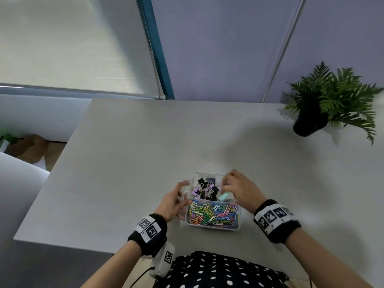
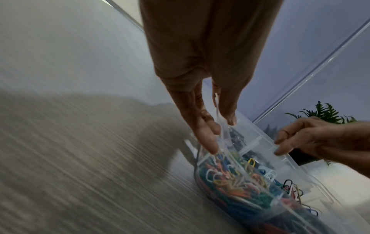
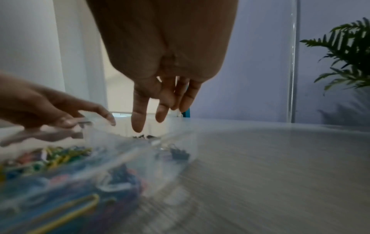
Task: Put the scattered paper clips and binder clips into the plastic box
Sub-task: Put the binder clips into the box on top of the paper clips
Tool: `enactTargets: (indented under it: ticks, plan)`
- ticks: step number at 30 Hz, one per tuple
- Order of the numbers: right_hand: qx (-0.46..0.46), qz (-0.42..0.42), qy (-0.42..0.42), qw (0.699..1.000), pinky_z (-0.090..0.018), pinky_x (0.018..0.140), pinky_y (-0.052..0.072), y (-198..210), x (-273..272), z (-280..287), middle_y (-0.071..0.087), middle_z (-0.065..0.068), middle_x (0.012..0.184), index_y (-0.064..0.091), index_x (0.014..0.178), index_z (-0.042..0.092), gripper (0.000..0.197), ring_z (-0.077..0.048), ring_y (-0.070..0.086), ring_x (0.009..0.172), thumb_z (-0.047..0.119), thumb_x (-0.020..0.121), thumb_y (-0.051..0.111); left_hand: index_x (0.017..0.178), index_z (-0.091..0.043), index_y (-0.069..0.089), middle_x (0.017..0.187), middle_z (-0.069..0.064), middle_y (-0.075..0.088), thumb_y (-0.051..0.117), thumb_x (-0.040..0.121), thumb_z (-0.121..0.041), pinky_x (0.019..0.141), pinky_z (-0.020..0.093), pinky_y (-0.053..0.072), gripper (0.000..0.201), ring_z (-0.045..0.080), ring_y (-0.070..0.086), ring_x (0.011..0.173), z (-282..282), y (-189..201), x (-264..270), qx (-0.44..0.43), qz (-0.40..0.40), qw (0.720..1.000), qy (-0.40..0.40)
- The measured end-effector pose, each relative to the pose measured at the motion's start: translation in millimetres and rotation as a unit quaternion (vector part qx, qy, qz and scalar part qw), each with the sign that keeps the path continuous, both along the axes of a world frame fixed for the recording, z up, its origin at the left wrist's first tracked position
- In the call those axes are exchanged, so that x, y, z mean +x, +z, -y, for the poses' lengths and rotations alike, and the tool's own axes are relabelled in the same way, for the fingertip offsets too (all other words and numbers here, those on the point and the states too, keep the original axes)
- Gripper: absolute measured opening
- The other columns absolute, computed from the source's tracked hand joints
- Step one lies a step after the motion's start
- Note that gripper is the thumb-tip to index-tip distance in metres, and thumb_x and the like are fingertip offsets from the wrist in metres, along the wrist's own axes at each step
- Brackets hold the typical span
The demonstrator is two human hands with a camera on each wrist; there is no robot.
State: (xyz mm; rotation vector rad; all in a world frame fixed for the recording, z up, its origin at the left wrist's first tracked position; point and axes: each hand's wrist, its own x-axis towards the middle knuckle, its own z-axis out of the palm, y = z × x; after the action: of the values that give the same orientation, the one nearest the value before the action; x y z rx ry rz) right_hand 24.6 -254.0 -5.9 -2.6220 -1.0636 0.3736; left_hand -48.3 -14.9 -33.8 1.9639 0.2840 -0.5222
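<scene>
The left hand (image 1: pixel 173 201) is resting against the 9 o'clock wall of the clear plastic box (image 1: pixel 239 224), its fingers (image 2: pixel 202 134) straight along the rim and its grip relaxed, curling round nothing. The box is sitting on the pale surface (image 1: pixel 124 163) toward 6 o'clock; colored paper clips (image 1: pixel 212 214) are filling its near compartment, and black, lilac and mint binder clips (image 1: pixel 204 189) are lying in the far one. The right hand (image 1: pixel 239 189) is hovering over the box's 3 o'clock edge, fingers (image 3: pixel 138 120) hanging loosely spread, holding nothing. A potted fern (image 1: pixel 332 100) is standing at 2 o'clock.
</scene>
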Motion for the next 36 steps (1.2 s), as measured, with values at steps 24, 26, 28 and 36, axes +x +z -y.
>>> enactTargets:
  ticks: [24, 26, 28, 36]
  plan:
    - [0.006, -0.114, 0.009, 0.993, -0.010, 0.066, 0.034, 14.2, -2.6, -5.1, 0.039, 0.014, 0.078, 0.063, 0.079, 0.014, 0.014, -0.004, 0.036, 0.083, 0.028, 0.082, 0.063, 0.120, -0.034, 0.037, 0.102, 0.011, 0.054, 0.059, 0.088, -0.013, 0.049, 0.031, 0.058, 0.044, 0.034, 0.068, 0.079, -1.4, 4.6, 2.2, -0.004, -0.027, 1.000, -0.010]
    - [0.029, -0.133, 0.025, 0.990, -0.010, 0.066, 0.032, 11.5, -10.5, -8.6, 0.042, 0.013, 0.081, 0.066, 0.086, 0.016, 0.016, -0.004, 0.038, 0.088, 0.030, 0.085, 0.058, 0.124, -0.030, 0.037, 0.100, 0.008, 0.054, 0.059, 0.088, -0.013, 0.050, 0.032, 0.058, 0.046, 0.033, 0.068, 0.079, -1.3, 4.4, 2.4, -0.005, -0.027, 1.000, -0.013]
    - [0.034, -0.106, 0.027, 0.993, -0.014, 0.066, 0.032, 4.5, -9.7, -12.3, 0.048, 0.006, 0.090, 0.066, 0.099, 0.018, 0.020, -0.005, 0.037, 0.090, 0.028, 0.089, 0.053, 0.126, -0.028, 0.036, 0.097, 0.006, 0.054, 0.058, 0.088, -0.012, 0.050, 0.032, 0.058, 0.047, 0.030, 0.067, 0.075, -1.2, 4.1, 2.8, -0.008, -0.031, 0.999, -0.012]
    - [-0.091, 0.040, 0.126, 0.987, -0.018, 0.051, 0.051, -2.7, 9.3, -17.9, 0.062, 0.000, 0.074, 0.072, 0.078, 0.027, 0.017, -0.012, 0.059, 0.069, 0.036, 0.071, 0.060, 0.128, -0.026, 0.036, 0.091, 0.001, 0.055, 0.059, 0.088, -0.011, 0.052, 0.035, 0.059, 0.049, 0.020, 0.065, 0.067, -1.9, 3.3, 2.0, -0.003, -0.027, 1.000, -0.011]
